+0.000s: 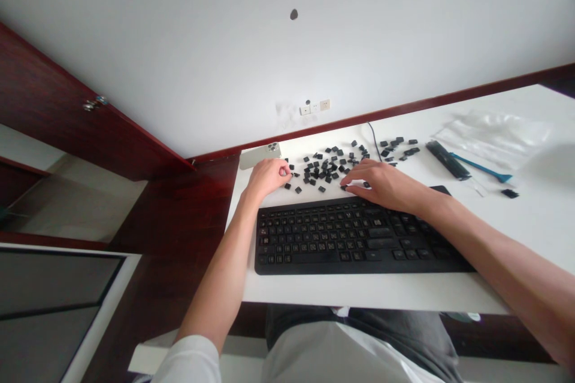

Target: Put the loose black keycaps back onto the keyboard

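White surface point(516, 227) carries loose black plastic keycaps point(326, 169) spread within reach behind the flat black keyboard point(359, 239); left hand point(267, 178) pinches one keycap, right hand point(381, 184) rests flat, fingers spread, holding nothing.

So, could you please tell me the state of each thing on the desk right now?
Keyboard: flat on the desk, keys mostly in place.
Loose keycaps: scattered behind the keyboard.
Phone: lying face down.
Left hand: fingers curled at the keycaps; grip unclear.
Right hand: flat, fingertips among keycaps.
Blue tool: lying untouched.
Plastic bag: lying flat.
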### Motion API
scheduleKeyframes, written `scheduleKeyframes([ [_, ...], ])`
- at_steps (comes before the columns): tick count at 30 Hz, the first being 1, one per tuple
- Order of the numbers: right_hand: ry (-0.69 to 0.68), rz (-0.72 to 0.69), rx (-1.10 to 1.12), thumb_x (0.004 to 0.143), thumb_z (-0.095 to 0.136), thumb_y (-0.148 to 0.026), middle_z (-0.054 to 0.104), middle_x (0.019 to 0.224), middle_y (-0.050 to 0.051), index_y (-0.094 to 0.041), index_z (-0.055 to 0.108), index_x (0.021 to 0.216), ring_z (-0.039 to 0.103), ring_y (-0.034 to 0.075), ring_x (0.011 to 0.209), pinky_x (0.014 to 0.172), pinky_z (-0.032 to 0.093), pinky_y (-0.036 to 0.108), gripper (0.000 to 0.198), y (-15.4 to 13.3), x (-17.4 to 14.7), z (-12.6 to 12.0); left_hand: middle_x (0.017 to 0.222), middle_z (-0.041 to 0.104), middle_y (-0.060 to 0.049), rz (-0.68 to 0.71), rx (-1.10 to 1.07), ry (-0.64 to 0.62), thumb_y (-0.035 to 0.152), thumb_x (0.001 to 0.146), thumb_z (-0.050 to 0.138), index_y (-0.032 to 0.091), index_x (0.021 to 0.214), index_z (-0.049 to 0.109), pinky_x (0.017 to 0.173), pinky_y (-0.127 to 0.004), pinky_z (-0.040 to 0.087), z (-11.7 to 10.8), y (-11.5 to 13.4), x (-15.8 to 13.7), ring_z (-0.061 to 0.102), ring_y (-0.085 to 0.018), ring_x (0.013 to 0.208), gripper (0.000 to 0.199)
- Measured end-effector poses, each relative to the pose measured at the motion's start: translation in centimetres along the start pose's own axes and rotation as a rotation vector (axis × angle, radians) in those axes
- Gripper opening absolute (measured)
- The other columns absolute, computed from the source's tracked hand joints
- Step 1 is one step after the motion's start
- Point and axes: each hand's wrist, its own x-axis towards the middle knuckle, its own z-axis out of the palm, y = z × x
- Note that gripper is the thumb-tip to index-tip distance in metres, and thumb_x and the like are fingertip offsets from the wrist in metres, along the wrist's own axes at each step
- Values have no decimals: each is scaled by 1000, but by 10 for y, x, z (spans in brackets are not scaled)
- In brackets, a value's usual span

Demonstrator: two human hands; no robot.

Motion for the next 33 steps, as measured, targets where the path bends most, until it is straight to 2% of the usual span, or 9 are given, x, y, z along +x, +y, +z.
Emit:
scheduleKeyframes([
  [10, 27, -6, 10, 100, 59, -27, 82, 106, 9, -21, 81, 107, 72, 30, 101, 87, 58, 44, 25, -2, 0, -2, 79, 74, 0, 26, -46, -12, 27, 83, 74, 25, 79, 75, 66, -30, 41, -5, -3, -2, 63, -18, 72, 5],
  [16, 17, 5, 3, 99, 58, -26, 82, 106, 9, -22, 81, 106, 73, 30, 101, 86, 59, 44, 24, -4, 1, -3, 92, 75, -4, 30, -41, 187, 27, 94, 64, 24, 93, 79, 77, -32, 47, -3, -3, 2, 67, -20, 85, 15],
  [20, 7, -1, 11, 99, 58, -26, 81, 105, 9, -22, 82, 105, 73, 30, 101, 86, 59, 44, 24, -5, 2, -2, 109, 76, -5, 183, -95, 124, 27, 100, 61, 26, 109, 81, 90, -34, 50, 5, 13, 4, 67, -22, 101, 22],
  [23, -2, 0, 11, 99, 58, -26, 81, 106, 9, -22, 81, 105, 72, 31, 102, 88, 58, 44, 24, -6, 2, -2, 113, 76, -5, 256, -58, 61, 26, 101, 60, 27, 115, 80, 95, -36, 50, 11, 22, 4, 65, -24, 106, 25],
  [27, -11, 5, 2, 100, 57, -26, 81, 107, 8, -22, 81, 107, 72, 30, 102, 89, 58, 45, 24, -5, 2, -3, 111, 76, -6, 264, 8, 45, 25, 101, 60, 26, 115, 80, 95, -38, 51, 15, 23, 4, 64, -26, 105, 25],
  [33, 9, 7, 12, 99, 59, -23, 81, 105, 8, -23, 81, 104, 72, 29, 100, 86, 58, 41, 23, -6, 2, -3, 106, 74, -7, 189, 54, 72, 27, 97, 66, 25, 104, 81, 95, -39, 50, 16, 17, 6, 63, -27, 103, 16],
])
